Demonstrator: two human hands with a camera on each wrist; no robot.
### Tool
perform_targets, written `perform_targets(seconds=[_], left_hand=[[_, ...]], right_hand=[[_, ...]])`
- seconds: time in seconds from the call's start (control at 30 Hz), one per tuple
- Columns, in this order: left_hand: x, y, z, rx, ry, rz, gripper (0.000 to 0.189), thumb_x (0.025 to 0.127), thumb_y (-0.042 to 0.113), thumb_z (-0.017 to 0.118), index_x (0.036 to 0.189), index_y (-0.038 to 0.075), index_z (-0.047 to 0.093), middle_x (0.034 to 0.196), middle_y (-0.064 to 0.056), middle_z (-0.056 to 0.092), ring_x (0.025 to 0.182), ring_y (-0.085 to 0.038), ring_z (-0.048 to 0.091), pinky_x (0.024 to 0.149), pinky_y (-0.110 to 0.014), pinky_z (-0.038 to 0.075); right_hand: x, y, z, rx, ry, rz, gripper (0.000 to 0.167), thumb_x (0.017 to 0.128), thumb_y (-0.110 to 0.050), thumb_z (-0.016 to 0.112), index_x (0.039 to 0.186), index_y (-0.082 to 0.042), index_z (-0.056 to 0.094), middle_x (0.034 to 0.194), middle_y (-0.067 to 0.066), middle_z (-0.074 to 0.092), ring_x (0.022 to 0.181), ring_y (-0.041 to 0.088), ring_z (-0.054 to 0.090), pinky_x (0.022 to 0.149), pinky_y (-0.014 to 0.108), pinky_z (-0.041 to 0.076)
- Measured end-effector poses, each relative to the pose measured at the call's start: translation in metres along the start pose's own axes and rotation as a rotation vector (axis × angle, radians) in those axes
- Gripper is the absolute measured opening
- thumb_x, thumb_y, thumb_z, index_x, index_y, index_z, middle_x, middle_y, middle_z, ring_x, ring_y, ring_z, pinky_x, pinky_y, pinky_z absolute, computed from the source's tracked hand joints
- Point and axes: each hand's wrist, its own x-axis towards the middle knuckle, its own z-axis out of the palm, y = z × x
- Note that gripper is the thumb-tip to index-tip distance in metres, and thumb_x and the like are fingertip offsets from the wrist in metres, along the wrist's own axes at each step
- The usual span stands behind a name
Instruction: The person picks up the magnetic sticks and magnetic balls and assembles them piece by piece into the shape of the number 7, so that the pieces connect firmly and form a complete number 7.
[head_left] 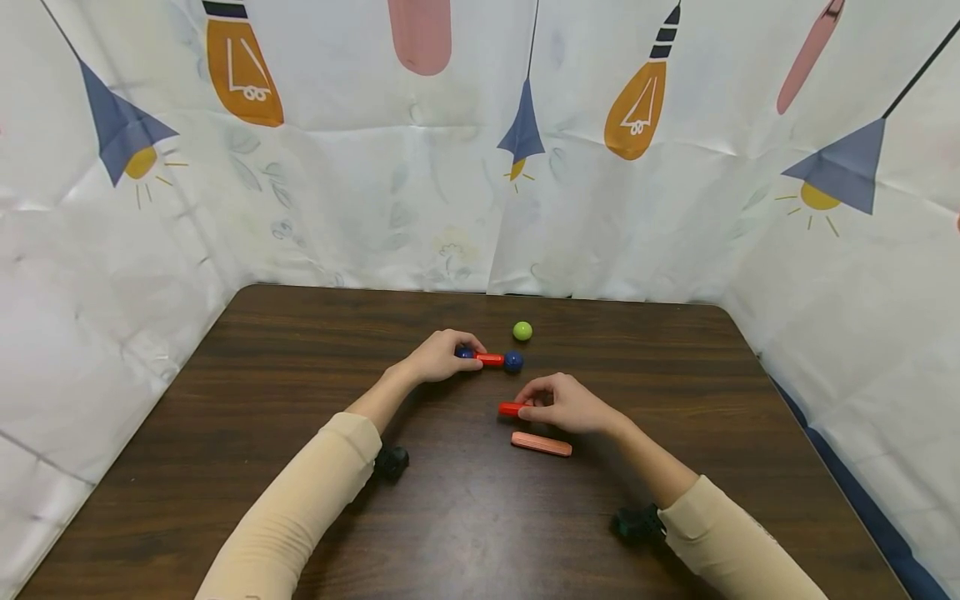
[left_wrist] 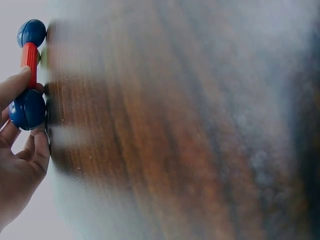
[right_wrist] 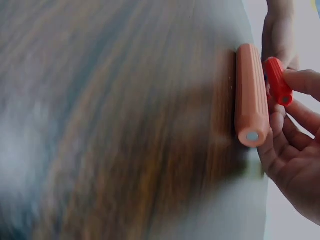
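A short red magnetic rod (head_left: 491,360) has a blue ball (head_left: 513,361) at its right end and a second blue ball (left_wrist: 27,111) at its left end. My left hand (head_left: 438,357) pinches this piece near the left ball, thumb along the rod. Closer to me, my right hand (head_left: 568,405) holds another short red rod (right_wrist: 278,82) between thumb and fingers; its near end shows a grey metal dot. Just below that hand, a longer salmon-coloured ribbed rod (head_left: 542,443) lies on the table.
A small green ball (head_left: 522,331) sits behind the rod with the blue balls. The dark wooden table (head_left: 300,350) ends at a white printed curtain (head_left: 360,208) at the back and sides. Dark wrist cameras hang under both sleeves.
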Motion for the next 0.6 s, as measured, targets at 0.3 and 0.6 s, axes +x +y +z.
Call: perform_targets(seconds=[0.3,0.6], left_hand=[[-0.001,0.002,-0.001,0.002,-0.003,-0.003,0.022,0.097,0.028,0.074,0.116,0.016,0.075,0.109,0.002,0.070,0.093,-0.018,0.057,0.088,-0.039,0.046],[-0.001,0.003,0.001,-0.035,-0.007,-0.033,0.024,0.096,0.028,0.076,0.117,0.016,0.075,0.107,0.001,0.069,0.090,-0.019,0.057,0.083,-0.037,0.047]], right_hand=[[0.008,-0.009,0.010,0.041,0.000,-0.017,0.016,0.100,-0.021,0.071,0.111,-0.011,0.076,0.089,-0.002,0.066,0.076,0.017,0.056,0.067,0.028,0.045],[0.012,-0.012,0.020,0.047,0.004,-0.033,0.016,0.099,-0.021,0.071,0.112,-0.012,0.077,0.091,-0.004,0.071,0.075,0.016,0.060,0.067,0.028,0.046]])
